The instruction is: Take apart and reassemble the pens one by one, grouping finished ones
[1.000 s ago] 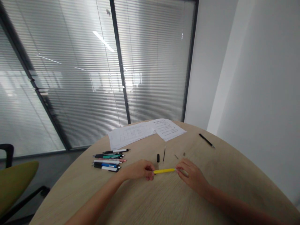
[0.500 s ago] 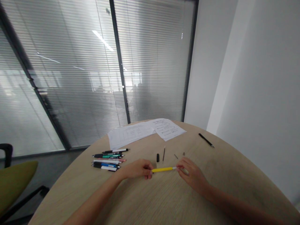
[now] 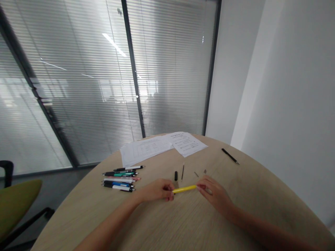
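A yellow pen barrel (image 3: 184, 189) spans the gap between my two hands, low over the table. My left hand (image 3: 160, 190) pinches its left end, and my right hand (image 3: 213, 191) pinches the right end, whose tip is hidden by the fingers. Just beyond the barrel lie a short black pen part (image 3: 176, 175), a thin dark refill (image 3: 183, 172), a small metal spring-like piece (image 3: 196, 174) and a tiny grey piece (image 3: 205, 171) close to my right fingertips.
Several pens (image 3: 120, 179) lie in a row left of my left hand. Printed papers (image 3: 146, 148) cover the table's far side. A black pen (image 3: 230, 156) rests at the right on the round wooden table (image 3: 162, 226). A green chair (image 3: 19, 198) stands at the left.
My left hand has shifted slightly right with the barrel. The pale section that showed at the barrel's right end is now covered, and the right fingers meet the yellow part.
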Motion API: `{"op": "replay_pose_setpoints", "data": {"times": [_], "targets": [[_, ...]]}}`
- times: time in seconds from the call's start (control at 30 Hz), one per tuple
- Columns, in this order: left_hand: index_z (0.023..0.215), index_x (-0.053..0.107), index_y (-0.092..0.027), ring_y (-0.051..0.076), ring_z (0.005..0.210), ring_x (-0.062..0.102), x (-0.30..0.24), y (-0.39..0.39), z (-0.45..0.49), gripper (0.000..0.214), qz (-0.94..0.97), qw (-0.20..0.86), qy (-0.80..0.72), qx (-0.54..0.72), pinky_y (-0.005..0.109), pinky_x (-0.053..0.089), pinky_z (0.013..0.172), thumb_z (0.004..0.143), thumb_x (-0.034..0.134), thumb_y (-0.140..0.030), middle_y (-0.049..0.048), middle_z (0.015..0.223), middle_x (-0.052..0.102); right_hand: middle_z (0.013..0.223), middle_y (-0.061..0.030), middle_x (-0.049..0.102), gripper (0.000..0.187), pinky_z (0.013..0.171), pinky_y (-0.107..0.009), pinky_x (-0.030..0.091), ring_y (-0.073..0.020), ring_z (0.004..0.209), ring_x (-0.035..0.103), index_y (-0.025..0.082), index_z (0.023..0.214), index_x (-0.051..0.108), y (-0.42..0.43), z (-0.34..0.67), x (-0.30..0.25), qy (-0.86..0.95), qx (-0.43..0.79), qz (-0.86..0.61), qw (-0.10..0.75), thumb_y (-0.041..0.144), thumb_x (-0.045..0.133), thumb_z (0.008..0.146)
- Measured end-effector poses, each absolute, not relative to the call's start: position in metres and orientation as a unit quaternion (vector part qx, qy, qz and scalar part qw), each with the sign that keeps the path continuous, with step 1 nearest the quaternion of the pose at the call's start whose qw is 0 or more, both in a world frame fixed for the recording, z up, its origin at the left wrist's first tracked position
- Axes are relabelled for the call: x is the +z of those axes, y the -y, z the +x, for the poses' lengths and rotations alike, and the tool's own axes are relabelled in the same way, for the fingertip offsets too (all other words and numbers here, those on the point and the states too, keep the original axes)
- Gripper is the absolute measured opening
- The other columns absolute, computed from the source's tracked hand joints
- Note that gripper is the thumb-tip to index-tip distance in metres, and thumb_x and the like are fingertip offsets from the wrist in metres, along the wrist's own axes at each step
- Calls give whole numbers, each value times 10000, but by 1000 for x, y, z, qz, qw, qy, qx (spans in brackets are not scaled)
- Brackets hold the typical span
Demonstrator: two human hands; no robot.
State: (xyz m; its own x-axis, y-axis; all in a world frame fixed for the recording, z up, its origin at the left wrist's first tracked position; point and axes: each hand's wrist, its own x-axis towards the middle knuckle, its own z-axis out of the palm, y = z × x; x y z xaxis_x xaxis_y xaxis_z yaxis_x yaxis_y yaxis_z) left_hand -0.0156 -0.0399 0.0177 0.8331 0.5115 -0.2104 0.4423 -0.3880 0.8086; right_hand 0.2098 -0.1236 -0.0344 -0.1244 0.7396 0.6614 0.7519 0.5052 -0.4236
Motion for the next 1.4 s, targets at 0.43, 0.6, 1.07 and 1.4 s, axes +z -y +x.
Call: {"op": "replay_pose_setpoints", "data": {"times": [0.43, 0.6, 1.07, 1.4], "targets": [[758, 532, -167, 99, 596, 492, 13, 40, -12, 184, 824, 471, -301, 95, 197, 342, 539, 673, 597, -317, -47, 637, 549, 649, -9, 569, 202, 541, -228, 476, -119, 553, 545, 212, 946, 558, 123, 211, -33, 727, -21, -496, 475, 219, 424, 795], [795, 510, -160, 132, 723, 553, 17, 37, -11, 226, 773, 520, -288, 222, 258, 387, 678, 694, 585, -348, 7, 741, 616, 694, -20, 580, 183, 598, -253, 469, -123, 589, 546, 203, 904, 561, 122, 211, -38, 750, -15, -507, 425, 185, 421, 788], [757, 469, -177, 157, 664, 593, -4, 26, -9, 209, 684, 476, -353, 424, 284, 437, 646, 665, 564, -339, 3, 660, 637, 819, -36, 603, 147, 669, -259, 406, -148, 739, 549, 192, 825, 608, 102, 199, -28, 843, -82, -497, 191, 128, 487, 772], [786, 488, -170, 168, 677, 590, -16, 27, -11, 169, 710, 402, -388, 428, 290, 455, 624, 700, 496, -316, 42, 735, 630, 888, -67, 602, 212, 682, -276, 397, -168, 798, 546, 185, 914, 607, 49, 179, -8, 866, -160, -459, 119, 87, 457, 802]]}}
